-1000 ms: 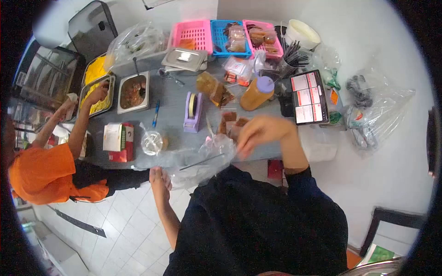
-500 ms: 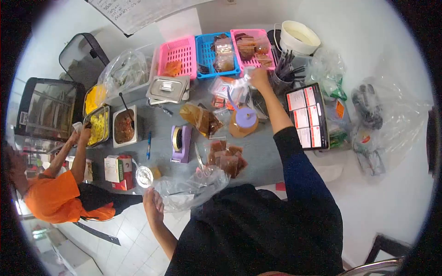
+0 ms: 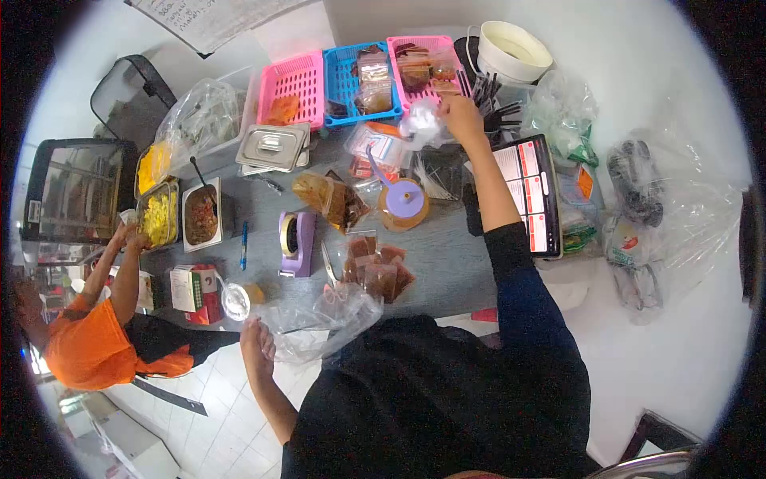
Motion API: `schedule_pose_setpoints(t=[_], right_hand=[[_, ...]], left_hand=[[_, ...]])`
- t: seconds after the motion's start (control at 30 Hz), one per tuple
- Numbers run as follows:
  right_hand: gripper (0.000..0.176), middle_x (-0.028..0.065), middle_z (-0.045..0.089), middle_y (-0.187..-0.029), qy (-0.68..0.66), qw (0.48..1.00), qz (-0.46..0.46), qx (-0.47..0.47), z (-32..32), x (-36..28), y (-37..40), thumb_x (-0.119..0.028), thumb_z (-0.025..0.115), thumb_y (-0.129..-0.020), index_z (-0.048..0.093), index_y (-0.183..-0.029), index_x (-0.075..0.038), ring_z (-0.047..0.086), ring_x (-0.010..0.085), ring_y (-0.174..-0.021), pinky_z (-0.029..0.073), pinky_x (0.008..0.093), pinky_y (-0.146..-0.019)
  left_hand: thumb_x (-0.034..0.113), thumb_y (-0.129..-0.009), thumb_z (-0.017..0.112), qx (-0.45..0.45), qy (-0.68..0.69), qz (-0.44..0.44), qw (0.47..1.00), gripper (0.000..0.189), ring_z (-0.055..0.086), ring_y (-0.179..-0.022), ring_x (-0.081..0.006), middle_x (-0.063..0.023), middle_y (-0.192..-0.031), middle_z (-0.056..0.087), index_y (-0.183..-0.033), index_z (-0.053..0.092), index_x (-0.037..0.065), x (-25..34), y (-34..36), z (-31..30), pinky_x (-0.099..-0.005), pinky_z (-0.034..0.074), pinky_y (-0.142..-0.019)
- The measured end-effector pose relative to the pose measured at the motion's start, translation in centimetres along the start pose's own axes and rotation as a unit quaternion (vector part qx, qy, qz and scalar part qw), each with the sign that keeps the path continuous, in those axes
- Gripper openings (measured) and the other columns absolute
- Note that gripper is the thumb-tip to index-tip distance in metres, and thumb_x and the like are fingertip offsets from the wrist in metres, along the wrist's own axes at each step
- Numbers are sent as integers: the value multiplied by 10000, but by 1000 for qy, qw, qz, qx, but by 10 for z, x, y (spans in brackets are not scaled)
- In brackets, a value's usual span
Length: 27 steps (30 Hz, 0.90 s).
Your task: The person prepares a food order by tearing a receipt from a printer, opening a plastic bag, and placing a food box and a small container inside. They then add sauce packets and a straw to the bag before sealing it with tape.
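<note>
My left hand (image 3: 257, 345) is at the table's front edge with its fingers curled; what they hold, if anything, is hidden. Just above it is a shiny, silvery round piece (image 3: 236, 302) with a thin handle, beside a small tub of yellowish-brown contents (image 3: 255, 293). A clear plastic bag (image 3: 319, 319) lies right beside this hand. At the back, my right hand (image 3: 463, 120) is closed at the edge of a crumpled white wrap (image 3: 423, 125), in front of the pink basket (image 3: 447, 44). Below the wrap stands a squeeze bottle (image 3: 403, 203) with a purple top.
Brown sachets (image 3: 379, 271), scissors (image 3: 329, 267), a purple tape dispenser (image 3: 296, 247) and a blue pen (image 3: 244, 246) lie on the grey table. A tablet (image 3: 531, 195) stands on the right. Food pans (image 3: 201, 215) are on the left, where a person in an orange shirt (image 3: 92, 347) works.
The view has shifted slightly. My right hand has moved right and up, and the white wrap looks more bunched. My left hand is a little lower relative to the silvery round piece.
</note>
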State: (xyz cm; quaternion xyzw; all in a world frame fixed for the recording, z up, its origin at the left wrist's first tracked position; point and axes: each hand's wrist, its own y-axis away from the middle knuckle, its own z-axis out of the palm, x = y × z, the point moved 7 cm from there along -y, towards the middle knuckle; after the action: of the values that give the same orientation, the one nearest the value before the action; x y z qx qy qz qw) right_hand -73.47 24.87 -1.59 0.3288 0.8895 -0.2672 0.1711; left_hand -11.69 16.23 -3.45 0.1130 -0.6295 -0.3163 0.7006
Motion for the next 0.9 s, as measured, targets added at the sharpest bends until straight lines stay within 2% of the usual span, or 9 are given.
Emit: schedule_pose_setpoints(t=[0.2, 0.3, 0.33, 0.47, 0.57, 0.6, 0.67, 0.77, 0.9], right_hand=[[145, 183, 605, -717, -138, 990, -35, 23, -15, -3, -20, -38, 571, -703, 600, -844, -14, 602, 345, -702, 471, 406, -655], [138, 180, 602, -720, -35, 989, -114, 88, -56, -33, -17, -29, 574, -694, 598, -828, -9, 597, 348, -674, 464, 401, -637], [112, 179, 605, -757, -70, 996, -50, 9, -58, -27, -20, -44, 586, -713, 598, -818, -9, 597, 351, -669, 465, 396, -628], [117, 177, 620, -807, -221, 968, 80, 89, -126, -59, 4, -110, 589, -785, 605, -838, -7, 606, 327, -761, 465, 386, -674], [157, 167, 624, -811, -132, 980, -89, 120, -121, -74, 0, -158, 582, -814, 604, -837, -4, 619, 285, -707, 474, 351, -649], [195, 152, 626, -762, -114, 981, -148, 56, -104, -85, -2, -197, 604, -801, 615, -830, -4, 624, 266, -631, 480, 336, -612], [216, 142, 636, -714, -112, 964, 117, -211, -25, -41, -4, -222, 631, -768, 641, -818, -13, 633, 271, -622, 487, 340, -619], [190, 129, 649, -858, -15, 948, 142, -284, 26, -2, -7, -188, 614, -780, 659, -903, -50, 640, 200, -643, 495, 298, -603], [179, 140, 663, -851, -31, 997, -18, 75, -55, -30, -21, -152, 623, -758, 680, -910, -77, 651, 200, -701, 497, 296, -669]], left_hand=[[266, -912, 497, -12, -18, -17, 1000, 184, 308, -404, -27, 59, -577, 370, -987, 501, 97, 1, -4, 11, -169, 236, -338], [278, -909, 501, -13, -27, -5, 1000, 189, 310, -401, -24, 60, -571, 371, -978, 503, 103, 2, -3, 10, -169, 238, -335], [283, -908, 502, -11, -30, 1, 999, 192, 310, -401, -23, 61, -573, 371, -976, 504, 103, 2, -3, 9, -170, 236, -332], [270, -916, 486, -6, -29, -2, 1000, 188, 314, -407, -21, 58, -584, 374, -982, 502, 95, 5, -2, 9, -171, 241, -336], [263, -922, 475, -1, -24, -4, 1000, 191, 320, -410, -28, 46, -608, 395, -990, 494, 86, 0, -3, 6, -173, 247, -336], [266, -922, 475, -4, -29, -6, 1000, 194, 321, -410, -30, 44, -612, 397, -992, 493, 86, -4, -6, 4, -173, 246, -334], [270, -921, 479, -5, -32, -10, 999, 201, 324, -410, -33, 42, -617, 398, -996, 492, 84, -6, -9, 3, -174, 247, -331], [276, -916, 492, -2, -29, -3, 1000, 213, 328, -411, -35, 42, -619, 399, -1002, 492, 81, -3, -8, 0, -173, 252, -330], [287, -908, 512, 2, -12, -3, 1000, 210, 325, -404, -29, 52, -606, 392, -994, 493, 96, -9, 1, -13, -173, 253, -328]])
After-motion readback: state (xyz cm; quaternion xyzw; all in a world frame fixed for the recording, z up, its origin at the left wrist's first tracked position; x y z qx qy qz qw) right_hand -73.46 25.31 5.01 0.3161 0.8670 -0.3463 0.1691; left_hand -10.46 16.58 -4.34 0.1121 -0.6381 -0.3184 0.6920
